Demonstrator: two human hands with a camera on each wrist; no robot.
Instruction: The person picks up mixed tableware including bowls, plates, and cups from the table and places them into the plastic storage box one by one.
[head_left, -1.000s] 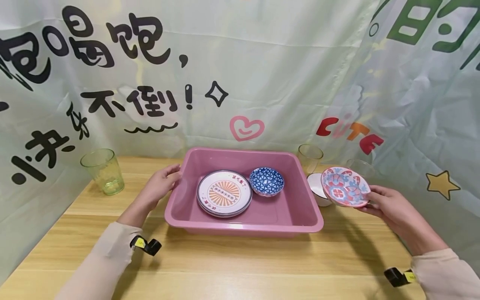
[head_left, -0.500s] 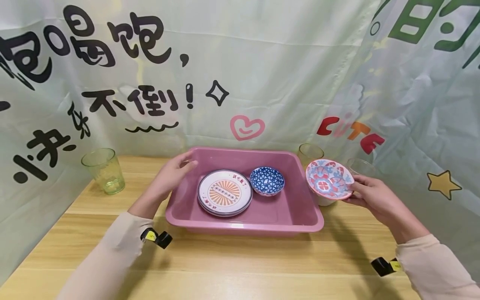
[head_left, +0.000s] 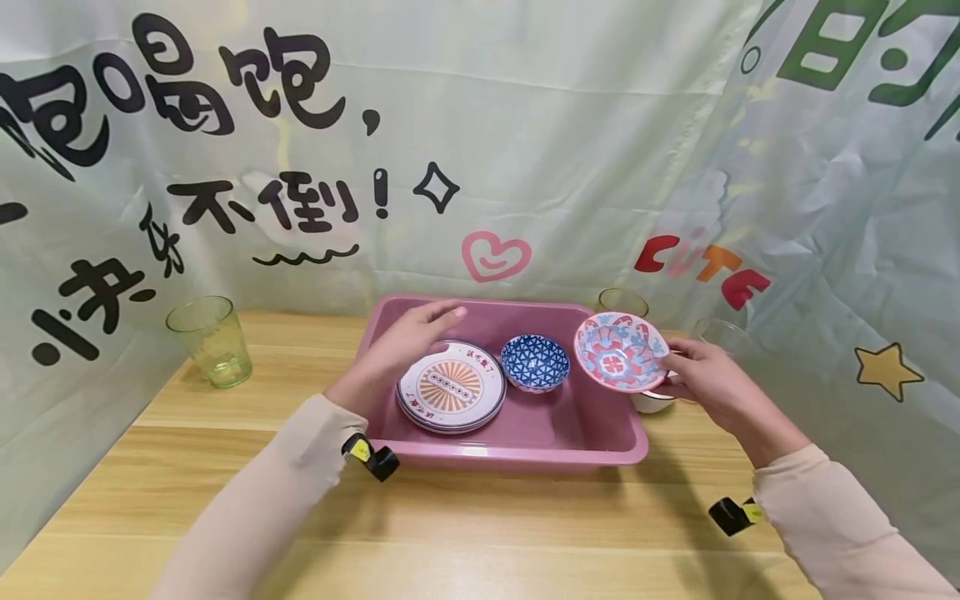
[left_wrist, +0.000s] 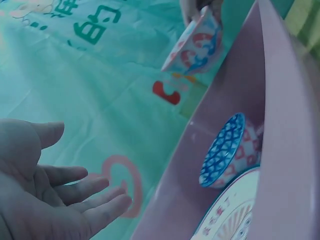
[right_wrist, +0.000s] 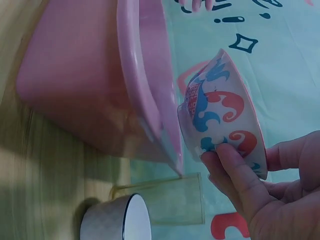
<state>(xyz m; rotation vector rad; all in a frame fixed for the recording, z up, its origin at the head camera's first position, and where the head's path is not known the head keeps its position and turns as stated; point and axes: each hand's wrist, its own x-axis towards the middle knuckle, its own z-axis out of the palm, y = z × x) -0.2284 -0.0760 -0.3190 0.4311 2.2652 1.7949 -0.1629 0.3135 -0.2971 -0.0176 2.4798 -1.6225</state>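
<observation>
My right hand [head_left: 708, 379] pinches the near side of a red-and-blue patterned bowl [head_left: 621, 352], thumb inside and fingers under it. The bowl hangs over the right rim of a pink plastic basin [head_left: 517, 454], tilted a little. Inside the basin a stack of white plates [head_left: 450, 387] with an orange sunburst print lies on the left. Beside the stack sits a blue-and-white bowl [head_left: 535, 362]. Over the basin's left part hovers my left hand [head_left: 408, 337], fingers spread and holding nothing; in the left wrist view its palm and loose fingers [left_wrist: 80, 190] show plainly.
A green glass [head_left: 210, 342] stands at the table's left. Behind the basin's right end are an amber glass [head_left: 622, 302] and a clear glass [head_left: 722, 333]. A white cup with a dark rim [right_wrist: 116, 220] stands close to the basin's right wall. A printed cloth [head_left: 585, 167] hangs behind.
My right hand has carried the patterned bowl leftward, from beside the basin to over its right rim. My left hand has left the basin's left rim and moved right, over the plates.
</observation>
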